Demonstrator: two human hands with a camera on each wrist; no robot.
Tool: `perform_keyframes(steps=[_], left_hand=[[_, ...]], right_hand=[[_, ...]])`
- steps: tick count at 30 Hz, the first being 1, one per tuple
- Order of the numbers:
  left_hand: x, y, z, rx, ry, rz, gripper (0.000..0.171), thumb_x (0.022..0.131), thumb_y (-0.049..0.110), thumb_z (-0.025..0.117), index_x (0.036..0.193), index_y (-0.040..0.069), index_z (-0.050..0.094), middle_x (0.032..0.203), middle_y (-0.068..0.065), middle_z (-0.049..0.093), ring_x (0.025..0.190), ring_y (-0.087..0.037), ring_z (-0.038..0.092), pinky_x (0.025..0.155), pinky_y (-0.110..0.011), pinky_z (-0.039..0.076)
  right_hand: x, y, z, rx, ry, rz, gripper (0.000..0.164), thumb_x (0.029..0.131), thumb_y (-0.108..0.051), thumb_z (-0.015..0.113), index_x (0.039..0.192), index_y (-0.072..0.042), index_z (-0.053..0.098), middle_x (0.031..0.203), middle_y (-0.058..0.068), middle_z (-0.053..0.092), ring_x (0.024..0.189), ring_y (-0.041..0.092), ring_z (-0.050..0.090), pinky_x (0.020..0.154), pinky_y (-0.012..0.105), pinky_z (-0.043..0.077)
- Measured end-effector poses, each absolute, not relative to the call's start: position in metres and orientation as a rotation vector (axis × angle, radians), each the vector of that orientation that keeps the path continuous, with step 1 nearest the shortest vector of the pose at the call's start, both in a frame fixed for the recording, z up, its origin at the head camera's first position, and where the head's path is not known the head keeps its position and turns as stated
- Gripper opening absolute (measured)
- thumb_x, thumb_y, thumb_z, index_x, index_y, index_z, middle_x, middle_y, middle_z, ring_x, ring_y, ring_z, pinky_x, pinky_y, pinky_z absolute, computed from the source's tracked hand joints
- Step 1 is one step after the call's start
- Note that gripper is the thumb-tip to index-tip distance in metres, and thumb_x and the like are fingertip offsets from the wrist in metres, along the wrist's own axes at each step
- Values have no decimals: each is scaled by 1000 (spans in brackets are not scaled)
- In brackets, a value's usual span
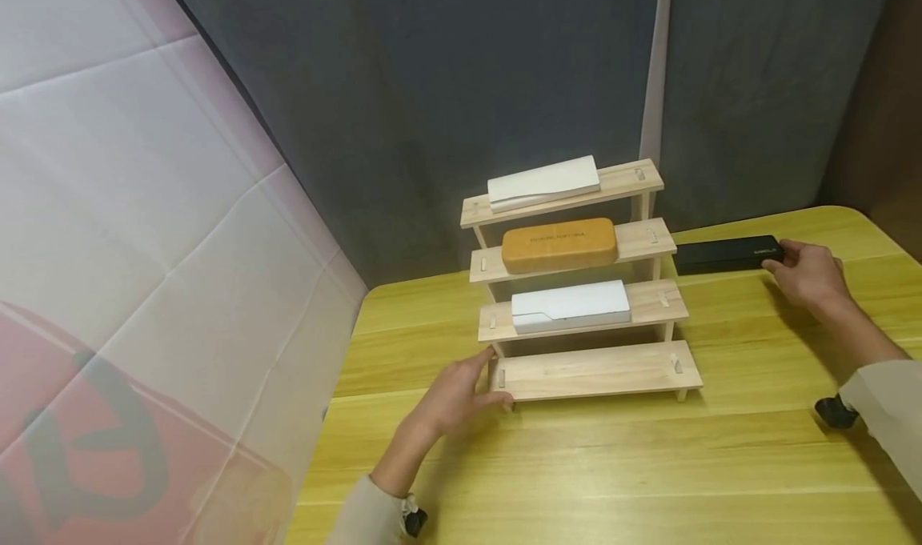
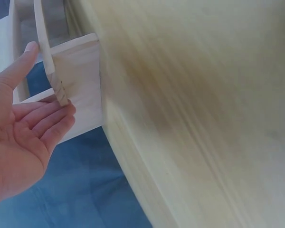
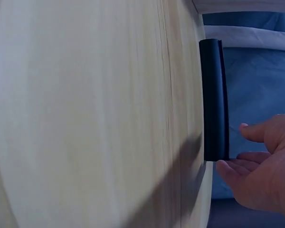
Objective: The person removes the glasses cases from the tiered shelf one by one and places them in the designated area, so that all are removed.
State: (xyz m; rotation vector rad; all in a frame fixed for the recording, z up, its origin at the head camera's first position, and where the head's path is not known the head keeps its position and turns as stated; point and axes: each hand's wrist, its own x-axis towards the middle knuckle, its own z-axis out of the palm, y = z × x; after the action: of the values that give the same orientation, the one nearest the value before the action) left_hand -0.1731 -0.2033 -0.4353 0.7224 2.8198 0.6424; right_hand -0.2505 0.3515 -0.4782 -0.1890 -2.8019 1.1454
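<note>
A stepped wooden display stand point(image 1: 594, 373) stands on the table, its lowest board bare. My left hand point(image 1: 454, 397) grips the left end of that board, thumb at the front edge and fingers behind; in the left wrist view the left hand's fingers point(image 2: 52, 121) curl at the wood's end. Right of the stand, a long black glasses case point(image 1: 727, 254) lies flat. My right hand point(image 1: 814, 277) holds its right end between thumb and fingers. The right wrist view shows the black case point(image 3: 213, 99) with the right hand point(image 3: 266, 166) at its near end.
On the stand's upper boards rest a white folding case point(image 1: 543, 185), a tan-orange glasses case point(image 1: 560, 246) and a white flap case point(image 1: 571, 306). A grey curtain point(image 1: 432, 113) hangs behind the yellow wood table point(image 1: 576, 481). A pale printed panel point(image 1: 158, 209) stands at left.
</note>
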Motion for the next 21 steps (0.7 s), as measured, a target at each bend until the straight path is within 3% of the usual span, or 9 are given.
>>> perform_keyframes(steps=[5, 21], left_hand=[[-177, -205, -431, 696, 2804, 684, 82, 95, 47, 79, 156, 1, 49, 151, -20, 58, 137, -37, 59, 113, -50, 50], [-182, -211, -425, 518, 2810, 763, 88, 98, 52, 74, 161, 1, 42, 155, -21, 54, 139, -39, 56, 114, -55, 48]], right_hand=[[-245, 348, -475, -178, -2813, 1147, 66, 114, -28, 45, 156, 19, 24, 141, 49, 43, 130, 67, 38, 112, 77, 27], [-230, 335, -471, -110, -2830, 1224, 74, 114, -37, 46, 159, 17, 21, 149, 49, 34, 135, 68, 35, 109, 79, 32]])
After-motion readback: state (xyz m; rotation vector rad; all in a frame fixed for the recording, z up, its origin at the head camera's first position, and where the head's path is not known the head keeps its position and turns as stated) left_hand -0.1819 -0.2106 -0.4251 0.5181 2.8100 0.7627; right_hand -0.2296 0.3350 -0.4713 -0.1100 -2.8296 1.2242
